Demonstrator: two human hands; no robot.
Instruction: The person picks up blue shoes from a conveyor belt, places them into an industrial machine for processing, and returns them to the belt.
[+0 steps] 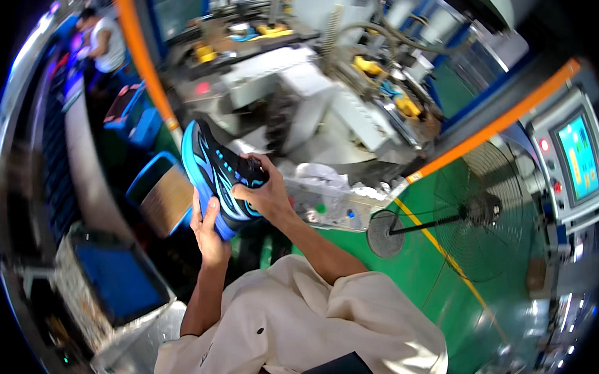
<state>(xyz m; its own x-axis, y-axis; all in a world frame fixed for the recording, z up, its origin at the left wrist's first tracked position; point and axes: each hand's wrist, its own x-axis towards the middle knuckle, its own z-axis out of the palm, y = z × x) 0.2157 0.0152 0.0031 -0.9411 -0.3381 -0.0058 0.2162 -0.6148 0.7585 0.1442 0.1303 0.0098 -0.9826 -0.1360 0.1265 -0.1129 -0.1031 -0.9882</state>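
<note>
A black sports shoe with a bright blue sole and light blue patterning is held up in front of me, its toe pointing away to the upper left. My left hand grips the sole near the heel, thumb and fingers against its side. My right hand is closed on the shoe's upper by the collar, with the thumb pressed on the side and the fingers over the opening. The inside of the shoe is hidden by the right hand.
Ahead stands a machine with orange frame bars. To the right are a black fan and a control panel with a screen. A conveyor runs along the left, a blue-rimmed chair beside it. Another person sits far left.
</note>
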